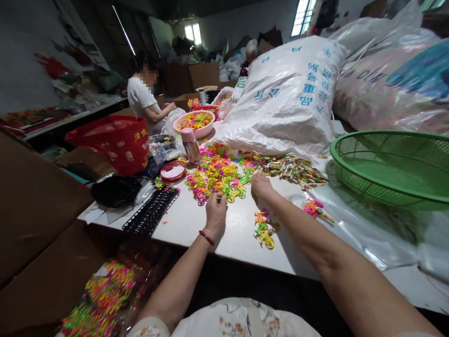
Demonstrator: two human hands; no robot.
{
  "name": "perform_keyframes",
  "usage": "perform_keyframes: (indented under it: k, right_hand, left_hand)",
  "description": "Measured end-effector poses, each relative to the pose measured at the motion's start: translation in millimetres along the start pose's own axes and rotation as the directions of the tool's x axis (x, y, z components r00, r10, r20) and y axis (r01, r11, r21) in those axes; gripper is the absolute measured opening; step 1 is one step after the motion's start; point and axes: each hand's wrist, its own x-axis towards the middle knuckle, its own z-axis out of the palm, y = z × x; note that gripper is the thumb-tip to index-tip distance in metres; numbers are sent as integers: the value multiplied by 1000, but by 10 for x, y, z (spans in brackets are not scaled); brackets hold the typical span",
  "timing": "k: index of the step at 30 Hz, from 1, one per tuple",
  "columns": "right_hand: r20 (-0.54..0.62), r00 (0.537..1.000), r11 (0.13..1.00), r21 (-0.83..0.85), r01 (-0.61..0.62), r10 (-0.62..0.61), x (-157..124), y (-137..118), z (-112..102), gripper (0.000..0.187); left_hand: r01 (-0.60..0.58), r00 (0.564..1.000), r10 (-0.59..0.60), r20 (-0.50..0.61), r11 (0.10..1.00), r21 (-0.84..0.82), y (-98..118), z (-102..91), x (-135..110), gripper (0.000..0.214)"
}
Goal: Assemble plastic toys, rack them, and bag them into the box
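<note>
While the plastic pile (217, 175) was pinched at its edge by the left hand (215, 213), the grip of the right hand (261, 184) could not be told; pieces were best teased out singly.

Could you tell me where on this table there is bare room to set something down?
The bare white table shows between the black perforated tray and the left hand, and again between that hand and the small cluster of pieces. Farther back it is crowded: the colourful pile, red dish, pink bottle and white sack.
</note>
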Motion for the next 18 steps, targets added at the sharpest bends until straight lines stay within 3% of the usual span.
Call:
perform_keyframes:
  k: [3,5,8,9,11,13,14,16,18]
  right_hand:
    - [1,1000,996,90,-23,23,-83,24,-112,16]
    - [5,999,986,163,-38,38,-179,20,-211,10]
    - [18,999,939,341,-45,42,-464,-43,-331,23]
    - [43,998,877,476,-60,45,-599,-77,-360,28]
    - [154,987,607,781,-148,42,-901,-156,-400,36]
    - [276,961,311,911,-271,28,-1193,-243,-422,39]
    - [312,949,222,924,-311,31,-1317,-287,-428,40]
    - [338,940,127,931,-341,49,-1505,-375,-429,41]
    - [336,940,134,930,-341,65,-1623,-459,-425,40]
  left_hand:
    - [271,958,-288,19,875,-400,59,-108,-15,29]
    - [332,933,-347,91,740,-585,103,-186,-43,32]
    - [384,915,-347,206,590,-710,180,-307,-136,31]
    - [407,907,-343,245,560,-721,204,-342,-179,30]
    - [464,882,-346,321,510,-725,241,-400,-269,28]
    - [534,843,-359,402,455,-713,260,-441,-351,27]
    - [565,822,-361,439,432,-703,265,-456,-386,26]
    - [606,795,-353,493,435,-666,273,-473,-440,21]
    - [610,791,-342,507,497,-617,290,-471,-472,16]
